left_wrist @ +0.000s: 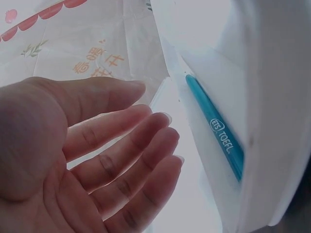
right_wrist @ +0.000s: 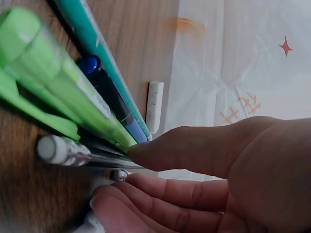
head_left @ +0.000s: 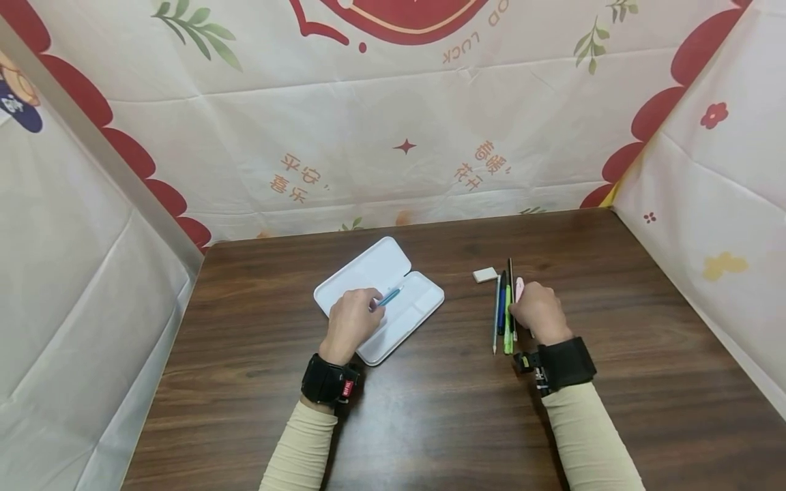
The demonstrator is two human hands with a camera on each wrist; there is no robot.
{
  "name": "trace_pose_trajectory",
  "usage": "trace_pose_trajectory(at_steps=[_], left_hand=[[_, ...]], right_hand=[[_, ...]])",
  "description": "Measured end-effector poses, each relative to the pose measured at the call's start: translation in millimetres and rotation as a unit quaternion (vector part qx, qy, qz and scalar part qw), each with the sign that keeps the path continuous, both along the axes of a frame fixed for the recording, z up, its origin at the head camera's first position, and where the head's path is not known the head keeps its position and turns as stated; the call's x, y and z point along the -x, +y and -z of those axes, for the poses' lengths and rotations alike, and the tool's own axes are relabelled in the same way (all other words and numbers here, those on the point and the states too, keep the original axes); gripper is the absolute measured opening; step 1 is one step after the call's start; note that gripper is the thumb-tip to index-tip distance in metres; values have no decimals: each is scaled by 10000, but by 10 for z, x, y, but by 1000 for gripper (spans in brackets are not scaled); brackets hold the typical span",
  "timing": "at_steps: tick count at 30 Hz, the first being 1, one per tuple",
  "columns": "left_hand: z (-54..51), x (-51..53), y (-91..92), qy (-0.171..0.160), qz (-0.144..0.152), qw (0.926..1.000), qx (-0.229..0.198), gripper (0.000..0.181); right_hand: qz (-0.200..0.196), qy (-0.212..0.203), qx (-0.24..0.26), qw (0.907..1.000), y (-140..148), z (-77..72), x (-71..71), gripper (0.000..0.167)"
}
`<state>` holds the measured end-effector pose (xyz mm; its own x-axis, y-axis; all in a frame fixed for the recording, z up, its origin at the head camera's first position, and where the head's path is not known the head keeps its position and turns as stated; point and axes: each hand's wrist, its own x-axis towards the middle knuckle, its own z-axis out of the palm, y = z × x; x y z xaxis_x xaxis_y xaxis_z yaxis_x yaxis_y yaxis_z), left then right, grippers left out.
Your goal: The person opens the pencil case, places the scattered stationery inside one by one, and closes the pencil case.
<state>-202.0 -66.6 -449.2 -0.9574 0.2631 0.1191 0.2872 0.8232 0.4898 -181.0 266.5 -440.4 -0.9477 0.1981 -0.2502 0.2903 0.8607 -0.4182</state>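
Observation:
An unfolded white pencil case point(head_left: 424, 300) lies on the table, with a teal pen point(left_wrist: 218, 128) lettered "ETS TOEFL" inside it. My left hand point(head_left: 355, 317) hovers over the case beside that pen, fingers loosely bent and apart from it in the left wrist view. At the right, my right hand point(head_left: 540, 312) reaches down to a row of pens. Its thumb touches or nearly touches the green pen point(right_wrist: 63, 77) and a slim dark pen with a white end point(right_wrist: 48, 148); a gap separates thumb and fingers. A pink pen point(head_left: 519, 286) is partly hidden by this hand.
Left of the green pen lie a blue pen point(head_left: 501, 307) and a teal pencil point(head_left: 495, 327). A white eraser point(head_left: 485, 274) sits just beyond them. Printed white cloth point(head_left: 393, 109) hangs behind the brown wooden table point(head_left: 442, 423) and along both sides.

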Motion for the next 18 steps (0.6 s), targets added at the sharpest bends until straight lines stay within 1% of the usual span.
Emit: trace_pose_trajectory(at_steps=[11, 18], left_hand=[[-16, 2, 3, 32, 12, 10000, 60, 19], [-14, 1, 4, 60, 26, 10000, 74, 19]], right_hand=[[60, 47, -32, 10000, -22, 3, -28, 22], [84, -90, 38, 9999, -56, 14, -26, 19]])
